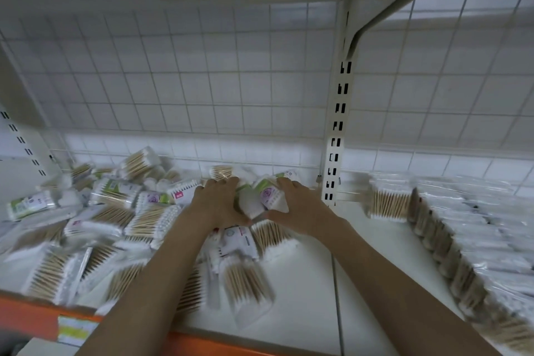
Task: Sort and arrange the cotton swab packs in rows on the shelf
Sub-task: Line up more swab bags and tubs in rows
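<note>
Two hands meet at the back of the white metal shelf [312,283]: our left hand [221,202] and right hand [294,205] press from either side on a clear plastic cotton swab pack with a purple label [267,196]. Loose packs of wooden-stemmed swabs [95,228] lie jumbled at left; upright rows of packs [450,243] stand at right.

Loose packs [95,228]: we see clear wooden-stick packs jumbled left on the shelf [312,283].
Sorted packs [468,240]: upright rows, right.
</note>
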Demonstrator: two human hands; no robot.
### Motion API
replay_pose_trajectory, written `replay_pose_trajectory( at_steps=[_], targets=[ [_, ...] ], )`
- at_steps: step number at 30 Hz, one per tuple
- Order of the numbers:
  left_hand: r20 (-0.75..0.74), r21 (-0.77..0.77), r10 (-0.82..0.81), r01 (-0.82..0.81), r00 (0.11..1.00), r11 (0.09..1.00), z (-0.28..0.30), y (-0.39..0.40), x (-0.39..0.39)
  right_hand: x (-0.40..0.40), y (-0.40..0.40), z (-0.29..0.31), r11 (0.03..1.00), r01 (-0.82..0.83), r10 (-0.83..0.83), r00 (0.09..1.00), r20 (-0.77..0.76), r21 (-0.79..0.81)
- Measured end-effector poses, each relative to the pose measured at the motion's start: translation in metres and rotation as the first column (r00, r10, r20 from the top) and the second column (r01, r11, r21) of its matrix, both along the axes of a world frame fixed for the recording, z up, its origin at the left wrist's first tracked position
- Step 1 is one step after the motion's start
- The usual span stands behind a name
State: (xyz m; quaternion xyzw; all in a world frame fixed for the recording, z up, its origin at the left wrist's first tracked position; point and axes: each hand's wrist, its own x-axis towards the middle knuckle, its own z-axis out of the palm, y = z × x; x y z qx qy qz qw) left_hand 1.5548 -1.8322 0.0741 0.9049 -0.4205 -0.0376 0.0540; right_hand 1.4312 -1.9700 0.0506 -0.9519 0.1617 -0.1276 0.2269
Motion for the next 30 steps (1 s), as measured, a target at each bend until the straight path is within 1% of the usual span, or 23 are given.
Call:
replay_pose_trajectory(
  at_steps=[3, 6, 9, 11, 13, 15, 17, 22, 25, 30],
  targets=[
    [0.013, 0.016, -0.011, 0.011, 1.0, 1.0, -0.003, -0.002, 0.002, 0.002, 0.002, -0.002, 0.999, 0.029, -0.03, 0.999, 0.041, 0.043],
    [0.039, -0.003, -0.032, 0.032, 0.999, 0.999, -0.007, -0.003, 0.005, -0.001, 0.005, -0.004, 0.993, 0.056, -0.062, 0.996, 0.065, 0.1],
    [0.056, -0.066, -0.056, 0.06, 0.997, 0.996, -0.013, -0.003, 0.005, -0.01, 0.007, -0.003, 0.981, 0.09, -0.113, 0.985, 0.131, 0.17],
    [0.03, -0.148, -0.09, 0.094, 0.995, 0.985, -0.014, -0.003, 0.003, -0.02, 0.009, -0.002, 0.976, 0.112, -0.145, 0.974, 0.175, 0.186],
    [0.025, -0.263, -0.125, 0.127, 0.992, 0.956, -0.014, -0.002, 0.0, -0.032, 0.011, -0.001, 0.974, 0.136, -0.174, 0.961, 0.216, 0.181],
    [0.047, -0.378, -0.127, 0.135, 0.991, 0.916, -0.014, -0.003, -0.003, -0.045, 0.013, 0.0, 0.971, 0.157, -0.199, 0.947, 0.252, 0.179],
    [0.065, -0.451, -0.12, 0.136, 0.991, 0.882, -0.013, -0.004, -0.006, -0.058, 0.015, 0.001, 0.966, 0.172, -0.221, 0.937, 0.269, 0.192],
    [-0.059, -0.554, -0.172, 0.111, 0.983, 0.825, -0.006, -0.006, -0.021, -0.089, 0.022, 0.004, 0.955, 0.215, -0.265, 0.927, 0.265, 0.204],
    [-0.063, -0.592, -0.231, 0.15, 0.971, 0.792, 0.002, -0.005, -0.04, -0.107, 0.026, 0.009, 0.951, 0.243, -0.293, 0.909, 0.296, 0.193],
    [-0.044, -0.691, -0.338, 0.216, 0.94, 0.69, 0.015, -0.006, -0.096, -0.147, 0.032, 0.028, 0.948, 0.277, -0.318, 0.85, 0.42, 0.155]
  ],
)
